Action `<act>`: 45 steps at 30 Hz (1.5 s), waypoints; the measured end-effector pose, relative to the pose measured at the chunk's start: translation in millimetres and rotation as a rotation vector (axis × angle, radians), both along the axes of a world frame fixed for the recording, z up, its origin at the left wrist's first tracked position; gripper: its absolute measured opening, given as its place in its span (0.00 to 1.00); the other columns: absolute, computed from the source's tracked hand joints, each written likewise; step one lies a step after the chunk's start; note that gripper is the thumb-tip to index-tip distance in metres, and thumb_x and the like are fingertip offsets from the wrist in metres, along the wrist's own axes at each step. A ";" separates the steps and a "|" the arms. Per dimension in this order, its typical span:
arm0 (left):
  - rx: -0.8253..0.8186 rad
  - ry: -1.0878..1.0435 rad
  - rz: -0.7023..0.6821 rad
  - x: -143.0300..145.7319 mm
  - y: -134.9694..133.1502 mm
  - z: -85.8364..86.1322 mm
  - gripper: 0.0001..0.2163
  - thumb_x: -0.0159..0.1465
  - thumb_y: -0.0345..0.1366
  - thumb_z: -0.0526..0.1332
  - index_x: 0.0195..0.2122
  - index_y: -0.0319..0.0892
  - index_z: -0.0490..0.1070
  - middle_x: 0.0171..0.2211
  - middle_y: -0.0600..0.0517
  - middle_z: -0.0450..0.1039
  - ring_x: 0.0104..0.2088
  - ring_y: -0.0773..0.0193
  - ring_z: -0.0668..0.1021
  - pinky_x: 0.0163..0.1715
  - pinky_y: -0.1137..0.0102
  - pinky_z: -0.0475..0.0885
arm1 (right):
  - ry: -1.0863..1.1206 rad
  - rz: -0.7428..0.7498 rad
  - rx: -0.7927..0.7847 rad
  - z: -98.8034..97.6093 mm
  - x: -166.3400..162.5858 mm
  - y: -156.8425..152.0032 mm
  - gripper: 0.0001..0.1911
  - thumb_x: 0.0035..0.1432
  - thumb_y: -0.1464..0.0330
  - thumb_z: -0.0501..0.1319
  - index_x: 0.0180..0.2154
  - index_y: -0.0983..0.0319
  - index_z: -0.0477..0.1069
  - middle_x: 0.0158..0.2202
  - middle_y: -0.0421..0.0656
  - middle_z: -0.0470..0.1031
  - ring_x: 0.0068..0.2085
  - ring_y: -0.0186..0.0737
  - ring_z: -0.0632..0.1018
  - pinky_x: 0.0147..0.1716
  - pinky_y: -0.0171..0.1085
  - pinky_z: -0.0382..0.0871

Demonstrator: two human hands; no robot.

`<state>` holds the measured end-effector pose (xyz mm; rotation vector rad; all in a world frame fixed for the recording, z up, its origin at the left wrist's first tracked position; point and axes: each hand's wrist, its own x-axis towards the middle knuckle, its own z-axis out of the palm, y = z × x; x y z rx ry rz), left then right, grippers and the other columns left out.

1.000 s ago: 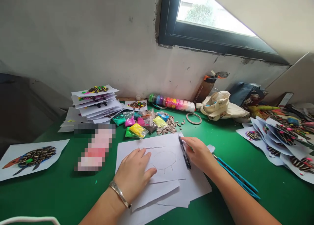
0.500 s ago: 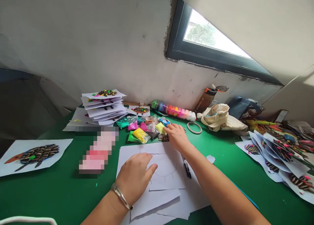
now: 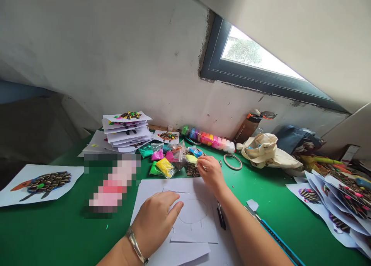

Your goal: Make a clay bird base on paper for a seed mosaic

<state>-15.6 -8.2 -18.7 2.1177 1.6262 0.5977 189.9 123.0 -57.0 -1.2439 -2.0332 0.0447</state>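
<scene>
My right hand [image 3: 211,174] is beside a pile of striped sunflower seeds [image 3: 192,169], its fingertips pinched together on what looks like a seed. My left hand [image 3: 159,219], with a silver bracelet at its wrist, is over the left side of a white paper [image 3: 197,233]; thumb and fingers are apart, holding nothing. A rounded pencil outline with short legs is drawn on that paper. More white sheets lie underneath. A black pen [image 3: 221,216] lies by my right forearm. Small bags of coloured clay [image 3: 165,166] are just beyond the sheets.
Stacked seed pictures [image 3: 127,132] stand at the back left; one bird picture [image 3: 48,184] lies at left. A pack of coloured clay [image 3: 210,139], a tape roll [image 3: 232,161], a brown bottle [image 3: 246,128] and a cloth bag [image 3: 261,150] line the back. More pictures [image 3: 333,204] are at right.
My right hand has moved from reaching flat over the seeds to a pinch, drawn slightly back toward me. My left hand stays over the paper. The camera view has shifted a little.
</scene>
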 end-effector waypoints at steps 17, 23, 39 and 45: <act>-0.517 -1.033 0.166 -5.1 11.6 6.8 0.33 0.54 0.50 0.69 0.57 0.38 0.66 0.46 0.41 0.75 0.43 0.54 0.79 0.43 0.61 0.76 | 0.945 0.219 -0.792 43.4 -38.6 -84.6 0.15 0.54 0.56 0.64 0.32 0.63 0.73 0.28 0.40 0.73 0.26 0.34 0.74 0.28 0.37 0.71; -0.534 -1.066 0.091 -1.3 10.9 9.4 0.22 0.55 0.48 0.68 0.45 0.37 0.74 0.35 0.49 0.76 0.31 0.64 0.78 0.31 0.71 0.74 | 0.932 0.270 -0.924 40.4 -30.5 -101.3 0.20 0.57 0.52 0.61 0.34 0.64 0.72 0.26 0.41 0.72 0.27 0.35 0.73 0.26 0.34 0.68; -0.447 -0.900 0.010 3.1 8.4 13.5 0.15 0.59 0.47 0.64 0.32 0.38 0.70 0.24 0.54 0.71 0.25 0.67 0.72 0.24 0.72 0.67 | 1.029 0.414 -1.117 35.1 -27.1 -107.9 0.19 0.47 0.56 0.70 0.30 0.64 0.70 0.25 0.39 0.73 0.23 0.30 0.71 0.24 0.32 0.62; -0.346 -0.961 0.050 5.7 3.1 6.0 0.13 0.61 0.45 0.62 0.32 0.40 0.67 0.24 0.55 0.69 0.25 0.68 0.69 0.25 0.72 0.65 | 1.177 0.615 -1.100 37.7 -36.1 -115.7 0.18 0.47 0.62 0.71 0.38 0.62 0.71 0.30 0.40 0.75 0.33 0.37 0.76 0.28 0.32 0.61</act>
